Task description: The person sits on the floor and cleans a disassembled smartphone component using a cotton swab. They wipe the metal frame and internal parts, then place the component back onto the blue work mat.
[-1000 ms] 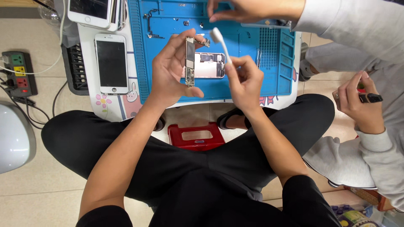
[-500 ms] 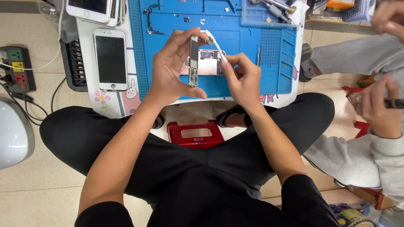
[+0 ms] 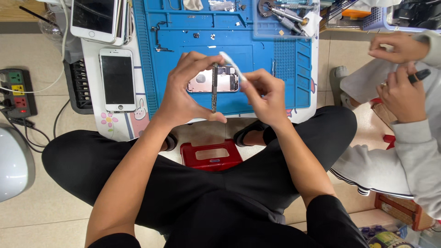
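Observation:
My left hand [image 3: 183, 96] pinches a narrow phone circuit board [image 3: 214, 87] by its two ends, held edge-on above the blue work mat [image 3: 266, 96]. My right hand [image 3: 264, 98] grips a white brush [image 3: 229, 62] whose head points at the board's top end. Under both hands, an opened phone body [image 3: 220, 82] lies flat on the mat.
Two white phones [image 3: 117, 78] [image 3: 94, 18] lie on the small table, left of the mat. A clear tray of tools [image 3: 285, 16] sits at the mat's far right. A power strip [image 3: 14, 92] lies on the floor at left. Another person's hands [image 3: 399, 69] work at right. A red stool [image 3: 211, 156] stands below.
The board has turned from face-on to edge-on in my left hand. The brush head has come down close to its top. The other person's hand has drawn back from the mat.

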